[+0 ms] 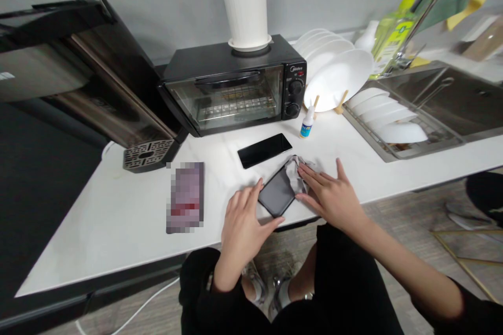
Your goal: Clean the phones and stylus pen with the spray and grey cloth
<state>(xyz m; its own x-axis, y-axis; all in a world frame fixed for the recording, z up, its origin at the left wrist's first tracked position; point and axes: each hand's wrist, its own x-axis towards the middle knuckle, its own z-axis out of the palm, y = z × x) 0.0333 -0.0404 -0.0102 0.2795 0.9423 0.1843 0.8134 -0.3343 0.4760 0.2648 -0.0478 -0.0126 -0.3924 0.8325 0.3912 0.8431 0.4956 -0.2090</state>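
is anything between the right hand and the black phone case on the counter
Only the gray cloth: the right hand presses it onto the upper right part of the phone case. The left hand holds the case's other side, with nothing visible between them.

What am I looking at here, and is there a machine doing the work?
There is no robot: these are a person's own bare hands. The single picture comes from a camera worn on the head, looking forward and down. The left hand steadies a dark, phone-shaped slab by its edges; the right hand presses a grey cloth on it. Also on the white counter lie a black phone and a flat item blurred out by pixels. A small spray bottle stands near the phone, before a toaster oven and white plates.
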